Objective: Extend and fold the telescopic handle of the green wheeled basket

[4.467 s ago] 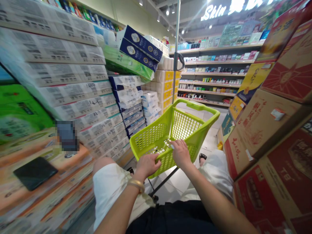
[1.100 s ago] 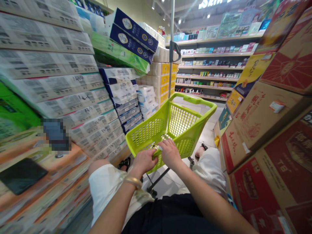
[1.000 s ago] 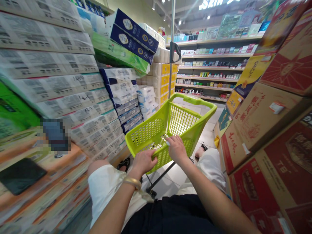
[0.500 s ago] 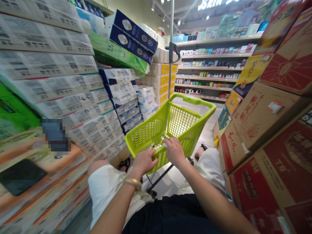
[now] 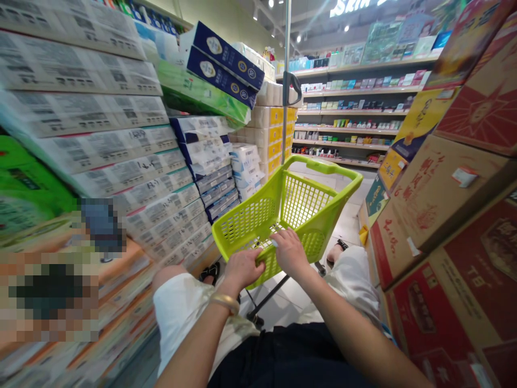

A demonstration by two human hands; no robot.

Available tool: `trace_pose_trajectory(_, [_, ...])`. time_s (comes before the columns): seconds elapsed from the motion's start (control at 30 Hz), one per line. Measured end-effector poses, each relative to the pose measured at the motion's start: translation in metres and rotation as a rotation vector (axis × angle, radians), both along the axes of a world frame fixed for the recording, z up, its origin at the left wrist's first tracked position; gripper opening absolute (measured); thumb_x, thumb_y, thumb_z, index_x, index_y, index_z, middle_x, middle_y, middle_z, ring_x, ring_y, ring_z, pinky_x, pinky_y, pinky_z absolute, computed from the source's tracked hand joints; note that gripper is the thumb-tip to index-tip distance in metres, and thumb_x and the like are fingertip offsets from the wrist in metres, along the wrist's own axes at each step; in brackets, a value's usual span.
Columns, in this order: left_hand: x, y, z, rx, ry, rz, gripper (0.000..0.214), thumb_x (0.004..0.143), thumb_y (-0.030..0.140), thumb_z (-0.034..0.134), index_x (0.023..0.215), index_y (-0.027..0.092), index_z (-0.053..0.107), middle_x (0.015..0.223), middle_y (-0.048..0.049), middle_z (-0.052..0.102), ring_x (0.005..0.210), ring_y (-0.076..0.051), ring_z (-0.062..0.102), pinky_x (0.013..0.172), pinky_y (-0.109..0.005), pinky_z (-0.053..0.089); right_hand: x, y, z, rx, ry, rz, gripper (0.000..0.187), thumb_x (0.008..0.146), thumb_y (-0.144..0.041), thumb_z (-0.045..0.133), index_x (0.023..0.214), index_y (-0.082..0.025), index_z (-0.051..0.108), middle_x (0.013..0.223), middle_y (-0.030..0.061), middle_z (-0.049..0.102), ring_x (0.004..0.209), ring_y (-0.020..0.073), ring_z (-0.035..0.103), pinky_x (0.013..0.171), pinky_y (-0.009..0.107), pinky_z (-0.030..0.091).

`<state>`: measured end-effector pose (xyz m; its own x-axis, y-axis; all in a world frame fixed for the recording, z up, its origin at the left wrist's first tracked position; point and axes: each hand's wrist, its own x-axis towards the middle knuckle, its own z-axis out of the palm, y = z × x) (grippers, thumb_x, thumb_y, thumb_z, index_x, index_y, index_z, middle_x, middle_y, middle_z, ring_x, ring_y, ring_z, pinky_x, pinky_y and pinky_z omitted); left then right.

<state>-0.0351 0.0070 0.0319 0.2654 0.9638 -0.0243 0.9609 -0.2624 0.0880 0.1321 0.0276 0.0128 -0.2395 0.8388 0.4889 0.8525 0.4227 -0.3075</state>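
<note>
- Writing: a lit sign (image 5: 357,4) at the top, cut by the edge, shows "SKIN"; a red carton (image 5: 474,277) at lower right bears "TB", and the brown carton (image 5: 436,188) above it carries red brush characters, "帆风顺" among them.
- Labels: each dark blue box (image 5: 226,51) bears a round badge printed "10"; the white packs (image 5: 133,134) stacked at left carry small print and handwritten figures, mostly too blurred to read.
- Count: two hands, one shopping cart (image 5: 319,242), two dark blue boxes lying tilted across a green pack (image 5: 202,94), one gold bangle (image 5: 225,303) on the left wrist, two black sandals (image 5: 210,272).
- Container: the lime-green cart stands on the tiled floor in front of the person, between the knees; its walls are pierced with holes, and its holed base shows between them.
- Left hand (image 5: 244,267): grasping the near rim of the cart, fingers over the edge and thumb outside.
- Right hand (image 5: 290,252): just beside the left, fingers bent over the same rim; whether it grips cannot be told.
- Surroundings: orange packs (image 5: 137,264) at left carry two dark objects obscured by pixelation; the shelves (image 5: 347,129) behind hold rows of small boxes and bottles.
</note>
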Motion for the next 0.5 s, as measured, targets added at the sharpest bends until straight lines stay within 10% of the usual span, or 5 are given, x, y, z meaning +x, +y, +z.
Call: trace_pose_trajectory(0.5, [0.002,0.003,0.000,-0.002,-0.012,-0.004,0.026,0.086,0.039,0.047,0.102,0.030,0.064,0.099,-0.0020,0.073,0.094,-0.022,0.067,0.077,-0.031,0.047,0.009,0.006,0.004,-0.012,-0.030,-0.048,0.042,0.077,-0.002,0.048,0.108,-0.023,0.068,0.102,0.0063,0.066,0.104,0.0210,0.055,0.113,0.038,0.029])
